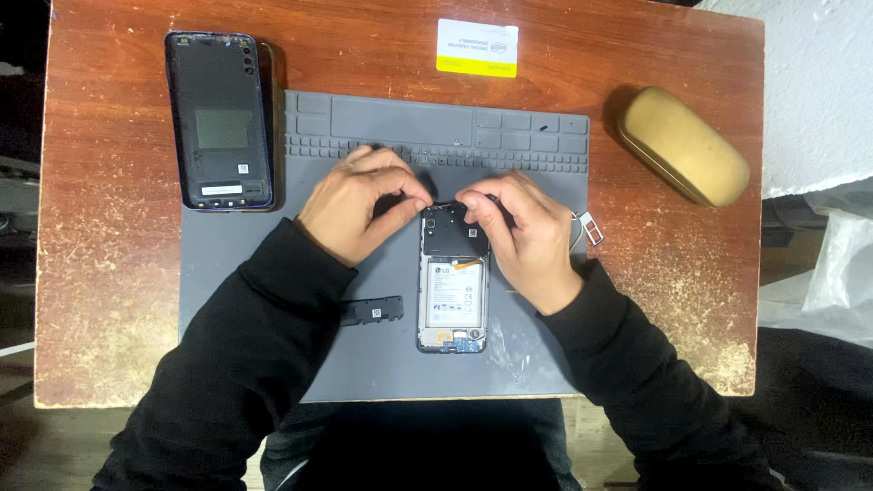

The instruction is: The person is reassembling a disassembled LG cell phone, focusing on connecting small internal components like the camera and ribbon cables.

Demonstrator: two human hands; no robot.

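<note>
A worn reddish wooden surface [109,273] carries a grey repair mat [273,236], where the opened phone [454,282] lies at centre. The left hand [359,205] and right hand [518,236] pinch at its top edge, each grip pressed together. A detached back cover [220,120], a gold glasses case [682,145] and a white-and-yellow card [476,47] rest around; pale wall shows at right.

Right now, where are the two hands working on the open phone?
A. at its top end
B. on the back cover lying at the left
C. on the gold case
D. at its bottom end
A: the left hand and the right hand both pinch at the top end of the open phone on the grey mat, far from the back cover and the gold case.
</note>
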